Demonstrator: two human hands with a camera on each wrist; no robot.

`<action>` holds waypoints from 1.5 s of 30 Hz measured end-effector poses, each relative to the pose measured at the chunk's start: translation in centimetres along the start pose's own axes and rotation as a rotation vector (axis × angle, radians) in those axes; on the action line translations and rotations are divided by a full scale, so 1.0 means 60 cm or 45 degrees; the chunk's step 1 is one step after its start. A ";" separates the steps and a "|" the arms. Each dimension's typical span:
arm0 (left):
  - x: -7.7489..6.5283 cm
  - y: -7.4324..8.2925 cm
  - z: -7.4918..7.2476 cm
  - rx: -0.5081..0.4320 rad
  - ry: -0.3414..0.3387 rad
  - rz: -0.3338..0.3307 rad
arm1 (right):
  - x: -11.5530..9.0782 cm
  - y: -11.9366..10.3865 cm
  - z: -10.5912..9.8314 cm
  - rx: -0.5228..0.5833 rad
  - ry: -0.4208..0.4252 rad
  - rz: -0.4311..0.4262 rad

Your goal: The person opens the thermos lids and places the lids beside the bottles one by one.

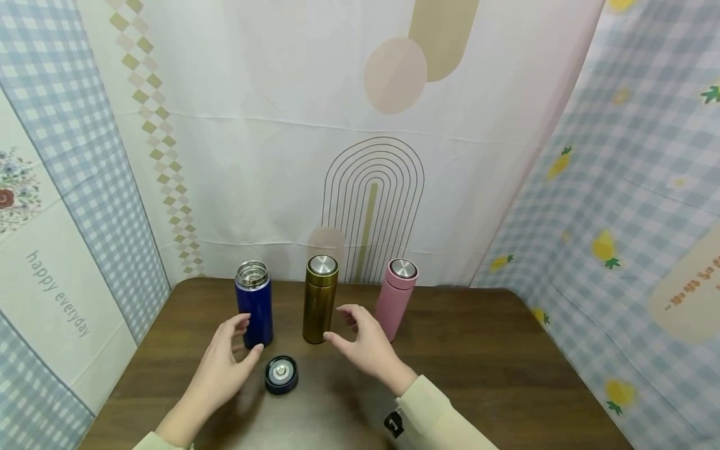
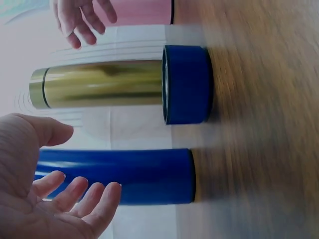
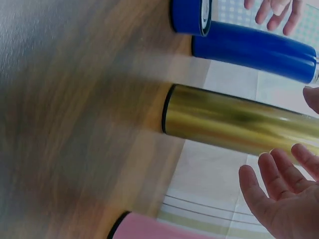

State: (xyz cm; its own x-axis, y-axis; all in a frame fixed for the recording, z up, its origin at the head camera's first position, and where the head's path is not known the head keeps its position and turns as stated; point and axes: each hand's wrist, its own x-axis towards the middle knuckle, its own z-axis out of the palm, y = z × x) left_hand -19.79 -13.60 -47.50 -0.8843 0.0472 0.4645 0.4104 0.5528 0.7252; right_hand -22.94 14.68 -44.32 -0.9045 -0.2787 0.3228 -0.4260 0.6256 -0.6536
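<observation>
In the head view a blue thermos bottle stands upright without its lid, its steel mouth showing. My left hand is beside it with fingers loosely bent and nothing in them. The lid lies inside-up on the table in front of the bottles, its blue side wall showing in the left wrist view. A gold thermos stands in the middle with its lid on. My right hand, fingers spread and holding nothing, hovers between it and a pink thermos, also lidded.
The brown wooden table carries all three bottles in a row near its back edge. A patterned cloth hangs right behind them, and checked cloths close off both sides.
</observation>
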 end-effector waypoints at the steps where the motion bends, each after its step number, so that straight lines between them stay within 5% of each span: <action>1: 0.000 0.001 0.003 -0.002 -0.008 0.006 | 0.000 0.001 -0.003 0.005 -0.002 0.004; 30: 0.067 0.039 0.070 -0.137 -0.238 -0.054 | 0.049 -0.010 -0.047 0.097 0.098 0.028; 45: 0.107 0.043 0.110 -0.130 -0.341 -0.099 | 0.077 -0.025 -0.039 0.201 0.026 0.065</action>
State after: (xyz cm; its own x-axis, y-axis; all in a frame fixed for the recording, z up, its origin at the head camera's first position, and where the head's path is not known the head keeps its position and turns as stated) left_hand -25.84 -6.37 -45.99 -0.9356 0.2337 0.2647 0.3476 0.4772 0.8072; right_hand -26.43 14.15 -40.23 -0.9251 -0.2338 0.2991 -0.3788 0.5161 -0.7682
